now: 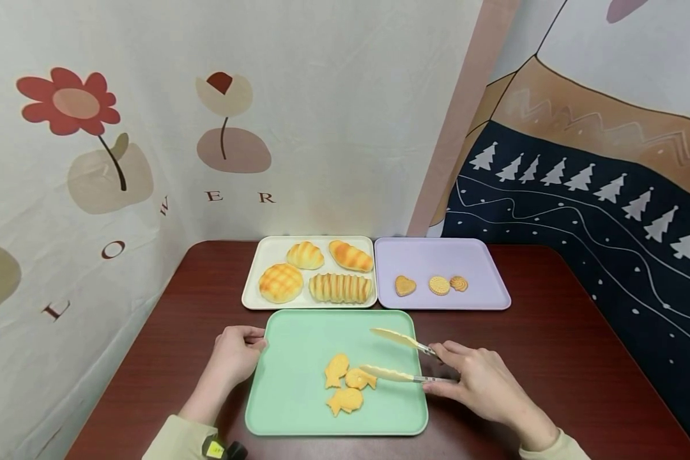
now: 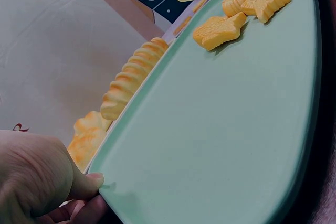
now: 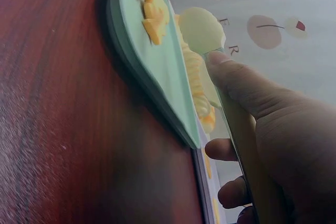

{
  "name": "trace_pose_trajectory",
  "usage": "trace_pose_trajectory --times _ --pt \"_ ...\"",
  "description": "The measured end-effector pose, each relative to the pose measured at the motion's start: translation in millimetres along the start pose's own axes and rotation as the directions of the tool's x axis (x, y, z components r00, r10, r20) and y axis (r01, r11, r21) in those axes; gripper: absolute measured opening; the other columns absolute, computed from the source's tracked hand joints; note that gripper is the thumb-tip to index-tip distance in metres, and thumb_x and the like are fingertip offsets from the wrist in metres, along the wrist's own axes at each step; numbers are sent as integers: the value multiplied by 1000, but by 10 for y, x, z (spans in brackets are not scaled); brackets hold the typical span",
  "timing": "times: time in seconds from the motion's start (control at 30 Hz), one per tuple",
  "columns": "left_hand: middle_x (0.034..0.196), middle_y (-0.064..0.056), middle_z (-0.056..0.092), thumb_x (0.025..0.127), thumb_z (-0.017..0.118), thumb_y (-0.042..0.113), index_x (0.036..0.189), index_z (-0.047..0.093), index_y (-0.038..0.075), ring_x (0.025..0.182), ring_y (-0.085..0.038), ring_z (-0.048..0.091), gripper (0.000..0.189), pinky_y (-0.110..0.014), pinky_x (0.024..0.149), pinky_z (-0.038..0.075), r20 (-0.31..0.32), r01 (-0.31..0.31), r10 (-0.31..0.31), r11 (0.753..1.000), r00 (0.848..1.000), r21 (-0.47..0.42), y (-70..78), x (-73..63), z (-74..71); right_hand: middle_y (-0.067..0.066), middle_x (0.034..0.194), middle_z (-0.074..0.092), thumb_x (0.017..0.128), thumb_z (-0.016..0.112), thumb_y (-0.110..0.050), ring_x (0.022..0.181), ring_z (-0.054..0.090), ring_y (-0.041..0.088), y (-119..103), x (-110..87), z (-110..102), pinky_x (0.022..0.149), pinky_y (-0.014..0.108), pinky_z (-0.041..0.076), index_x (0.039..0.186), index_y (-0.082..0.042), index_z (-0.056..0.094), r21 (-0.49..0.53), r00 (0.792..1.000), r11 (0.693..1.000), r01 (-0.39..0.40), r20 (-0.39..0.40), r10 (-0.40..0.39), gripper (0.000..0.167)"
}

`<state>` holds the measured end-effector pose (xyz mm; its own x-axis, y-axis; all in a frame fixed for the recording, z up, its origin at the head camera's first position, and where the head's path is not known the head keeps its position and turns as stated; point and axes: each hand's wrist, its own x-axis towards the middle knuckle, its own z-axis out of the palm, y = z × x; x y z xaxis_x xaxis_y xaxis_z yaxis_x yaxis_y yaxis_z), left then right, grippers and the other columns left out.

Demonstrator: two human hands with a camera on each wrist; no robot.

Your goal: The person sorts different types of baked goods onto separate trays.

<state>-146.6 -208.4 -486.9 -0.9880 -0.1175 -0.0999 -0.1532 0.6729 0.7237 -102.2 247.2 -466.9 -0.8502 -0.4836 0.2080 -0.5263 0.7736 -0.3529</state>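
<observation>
Your left hand (image 1: 236,354) is pinching the green tray (image 1: 293,358) by its edge, fingers partly hidden. Your right hand (image 1: 477,382) is gripping spread tongs (image 1: 399,375), one tip partly covering one of three fish-shaped biscuits (image 1: 345,400) lying on that tray; contact is staying unclear.

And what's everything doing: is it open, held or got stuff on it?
Pale-yellow-tipped silver tongs: open, held by the right hand
Rectangular mint-green tray: holding three golden fish-shaped biscuits; left hand pinches its rim
Rectangular cream tray: holding four golden breads
Rectangular lavender tray: holding three small tan biscuits
</observation>
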Motion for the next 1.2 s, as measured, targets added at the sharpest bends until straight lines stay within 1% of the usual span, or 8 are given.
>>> trace_pose_trajectory --times 0.2,0.3,0.4,0.57,0.8,1.0,1.2 --pt "97 -7 76 98 71 5 116 78 -5 86 -23 71 22 -35 68 55 2 7 -7 1000 1000 -2 7 -6 -4 -13 106 70 90 81 -54 61 49 -7 -20 2 59 53 23 44 125 -17 76 29 995 996 89 -44 -87 51" --pt "96 -7 76 98 70 5 116 78 -5 85 -22 70 22 -35 68 55 4 10 -10 1000 1000 -1 1 -2 -3 -15 102 67 90 82 -54 58 45 -7 -36 8 75 52 20 40 124 -17 76 41 994 994 106 -44 -104 50" --pt "96 -6 76 97 70 5 116 78 -5 85 -22 70 23 -34 68 55 5 10 -10 1000 1000 -1 -12 5 2 -17 96 62 90 81 -53 55 42 -7 -52 18 87 51 18 37 124 -17 76 50 994 993 105 -26 -104 50" --pt "96 -6 76 97 71 5 115 78 -5 85 -21 70 22 -34 67 55 4 8 -8 1000 1000 -2 -29 17 10 -19 90 58 90 81 -55 52 38 -7 -67 24 109 49 18 34 125 -17 76 45 993 992 118 -10 -117 51" --pt "97 -6 76 98 71 5 117 78 -5 84 -21 70 22 -34 67 55 10 13 -13 1000 1000 -8 -28 22 7 -19 90 58 91 78 -57 52 39 -6 -70 32 131 48 18 34 125 -16 76 59 994 993 101 35 -103 53" --pt "97 -6 77 97 71 5 117 78 -4 84 -20 70 23 -34 67 55 9 8 -8 1000 1000 -5 -35 23 6 -19 88 56 91 78 -57 52 39 -6 -67 33 139 48 18 33 123 -16 76 62 993 992 111 40 -114 52" --pt "97 -6 76 98 70 5 117 78 -4 84 -20 69 22 -34 67 55 16 16 -16 1000 1000 -8 -38 28 7 -19 91 59 92 78 -55 54 41 -7 -45 35 133 49 17 36 125 -16 76 91 991 990 112 63 -118 51"
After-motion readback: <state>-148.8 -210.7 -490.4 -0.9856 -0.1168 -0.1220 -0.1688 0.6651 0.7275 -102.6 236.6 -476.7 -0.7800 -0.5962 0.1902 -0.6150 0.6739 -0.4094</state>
